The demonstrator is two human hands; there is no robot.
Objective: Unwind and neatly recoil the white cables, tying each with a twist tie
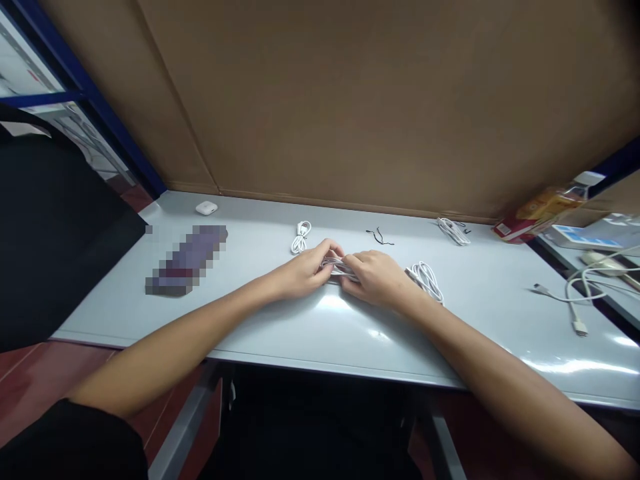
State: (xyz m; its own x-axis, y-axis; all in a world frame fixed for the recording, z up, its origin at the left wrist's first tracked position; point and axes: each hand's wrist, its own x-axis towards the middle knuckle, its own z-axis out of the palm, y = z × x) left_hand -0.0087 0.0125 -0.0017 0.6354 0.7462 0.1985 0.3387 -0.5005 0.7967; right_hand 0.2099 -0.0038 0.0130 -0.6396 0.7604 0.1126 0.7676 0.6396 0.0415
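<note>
Held coil (340,267): white cable in loops, between both hands near the middle, where each reaches it with ease; whether it rests on the table (280,333) I cannot tell
Left hand (304,272): thumb and curled forefinger pinch the left end of the loops, probably to stop them springing apart
Right hand (376,277): fingers bent together over the right end, thumb below, likely a steadying grip that answers the left
Black ties (380,237): loose just beyond the right hand, perhaps put there so such thin bits stay within reach
Small coil (301,238): behind the left hand, drawn in at its waist, so it seems able to keep its shape unaided
Near coil (426,279): beside the right forearm, partly hidden by it; touching or not, I cannot tell
Far coil (453,231): near the panel (350,100), perhaps set back to avoid tangling
Loose cable (573,303): sprawled over the right end, well apart from the hands, nothing gathering it
White case (206,208): back left, likely kept aside
</note>
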